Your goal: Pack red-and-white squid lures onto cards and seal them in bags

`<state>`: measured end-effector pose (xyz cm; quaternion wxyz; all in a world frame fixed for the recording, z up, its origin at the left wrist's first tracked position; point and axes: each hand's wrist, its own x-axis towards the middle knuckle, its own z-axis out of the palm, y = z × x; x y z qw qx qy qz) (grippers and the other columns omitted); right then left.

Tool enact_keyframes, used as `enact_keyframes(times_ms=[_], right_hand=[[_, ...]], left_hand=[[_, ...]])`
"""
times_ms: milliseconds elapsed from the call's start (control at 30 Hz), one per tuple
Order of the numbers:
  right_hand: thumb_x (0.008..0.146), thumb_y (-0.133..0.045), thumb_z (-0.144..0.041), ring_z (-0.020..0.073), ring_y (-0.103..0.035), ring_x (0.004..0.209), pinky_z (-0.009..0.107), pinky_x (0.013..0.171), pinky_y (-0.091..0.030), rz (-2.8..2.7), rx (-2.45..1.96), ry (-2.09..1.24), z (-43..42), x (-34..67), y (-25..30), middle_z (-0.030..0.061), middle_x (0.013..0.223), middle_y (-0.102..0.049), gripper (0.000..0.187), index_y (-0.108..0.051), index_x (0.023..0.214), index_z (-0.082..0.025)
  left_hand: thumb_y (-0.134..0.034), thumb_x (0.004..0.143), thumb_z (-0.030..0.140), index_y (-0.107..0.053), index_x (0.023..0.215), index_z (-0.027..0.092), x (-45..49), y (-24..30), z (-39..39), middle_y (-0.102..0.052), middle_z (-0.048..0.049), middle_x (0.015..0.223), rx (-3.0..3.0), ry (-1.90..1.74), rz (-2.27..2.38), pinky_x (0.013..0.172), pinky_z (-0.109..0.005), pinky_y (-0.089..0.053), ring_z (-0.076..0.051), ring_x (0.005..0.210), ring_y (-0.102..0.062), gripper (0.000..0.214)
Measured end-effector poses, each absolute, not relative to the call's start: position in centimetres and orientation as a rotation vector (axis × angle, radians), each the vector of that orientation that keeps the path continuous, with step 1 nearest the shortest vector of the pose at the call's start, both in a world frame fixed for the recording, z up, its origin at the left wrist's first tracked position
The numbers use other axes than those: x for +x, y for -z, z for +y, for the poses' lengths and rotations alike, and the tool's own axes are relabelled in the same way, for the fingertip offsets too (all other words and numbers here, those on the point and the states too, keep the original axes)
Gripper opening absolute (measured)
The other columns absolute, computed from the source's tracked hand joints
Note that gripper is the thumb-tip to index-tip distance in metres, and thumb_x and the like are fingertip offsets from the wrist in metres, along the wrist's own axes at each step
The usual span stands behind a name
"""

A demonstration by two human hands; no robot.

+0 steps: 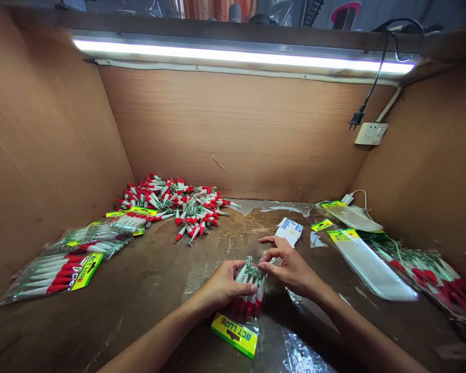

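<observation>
My left hand (pixel 225 285) is closed around a clear bag of fishing lures (pixel 248 308), its thumb lying across the front. Several red-and-white lures sit side by side inside, hook ends pointing away from me. The bag's yellow-and-green header, printed BCT LURE, faces my side of the table. At the far right corner of the bag, my right hand (pixel 285 264) pinches with thumb and forefinger at the plastic edge beside the hooks. Its other fingers are curled loosely above. The exact spot between those fingertips is partly hidden.
A heap of loose lures (pixel 182 202) lies at the back left, with filled bags (pixel 58 272) in front of it. Flat bags (pixel 373 264) and more lures (pixel 435 274) are on the right. A marked white card (pixel 289 231) lies beyond my right hand. A plug (pixel 357 118) hangs overhead.
</observation>
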<state>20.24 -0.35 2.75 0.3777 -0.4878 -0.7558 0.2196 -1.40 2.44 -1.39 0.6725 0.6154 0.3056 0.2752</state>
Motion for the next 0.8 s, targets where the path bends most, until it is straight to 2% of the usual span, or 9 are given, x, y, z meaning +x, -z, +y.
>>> enact_keyframes(times_ms=[167,300,467,600,700,800], right_hand=[[0.083,-0.073,-0.026,0.0258,-0.047,0.125,0.045,0.105,-0.038,-1.975,-1.179,-0.507,-1.0,19.4,-2.9,0.0059,0.131,-0.056,0.008,-0.073,0.076,-0.023],[0.083,-0.073,-0.025,0.0272,-0.045,0.125,0.047,0.105,-0.038,-2.028,-1.12,-0.387,-1.4,19.2,-3.1,0.0062,0.13,-0.057,0.005,-0.074,0.077,-0.024],[0.083,-0.074,-0.027,0.0262,-0.05,0.114,0.043,0.097,-0.044,-2.01,-1.143,-0.337,-1.5,18.9,-2.2,0.0069,0.117,-0.061,0.007,-0.073,0.077,-0.025],[0.087,-0.069,-0.03,0.0243,-0.055,0.104,0.04,0.09,-0.046,-1.947,-1.161,-0.342,-1.2,18.6,-1.8,0.007,0.103,-0.065,0.01,-0.072,0.081,-0.024],[0.09,-0.065,-0.03,0.0241,-0.057,0.102,0.039,0.089,-0.046,-1.93,-1.147,-0.315,-1.0,18.9,-2.1,0.0069,0.101,-0.068,0.012,-0.069,0.081,-0.023],[0.092,-0.062,-0.032,0.0229,-0.061,0.091,0.036,0.083,-0.046,-1.915,-1.218,-0.318,-0.8,19.4,-2.2,0.0052,0.09,-0.07,0.014,-0.068,0.082,-0.023]], left_hand=[[-0.078,0.068,0.022,-0.068,0.094,0.011,-1.1,1.3,2.2,-0.063,0.0008,0.071,1.514,-0.695,0.76,0.057,-0.021,-0.04,-0.012,0.06,-0.053,0.03],[-0.074,0.067,0.017,-0.068,0.093,0.011,-0.9,1.3,2.2,-0.065,0.0006,0.073,1.545,-0.747,0.819,0.057,-0.02,-0.041,-0.013,0.062,-0.055,0.027],[-0.074,0.067,0.018,-0.069,0.097,0.01,-1.1,1.3,2.5,-0.07,-0.0023,0.08,1.503,-0.819,0.826,0.061,-0.021,-0.044,-0.017,0.071,-0.061,0.032],[-0.075,0.067,0.02,-0.07,0.099,0.01,-1.3,1.4,2.9,-0.069,-0.0018,0.077,1.545,-0.826,0.876,0.061,-0.022,-0.045,-0.017,0.067,-0.062,0.034],[-0.08,0.066,0.024,-0.069,0.105,0.01,-1.6,1.5,3.1,-0.071,-0.0038,0.08,1.492,-0.789,0.859,0.061,-0.023,-0.046,-0.017,0.067,-0.063,0.043],[-0.084,0.065,0.03,-0.067,0.111,0.011,-1.9,1.4,3.0,-0.072,-0.0067,0.083,1.368,-0.717,0.799,0.061,-0.024,-0.048,-0.018,0.067,-0.066,0.052]])
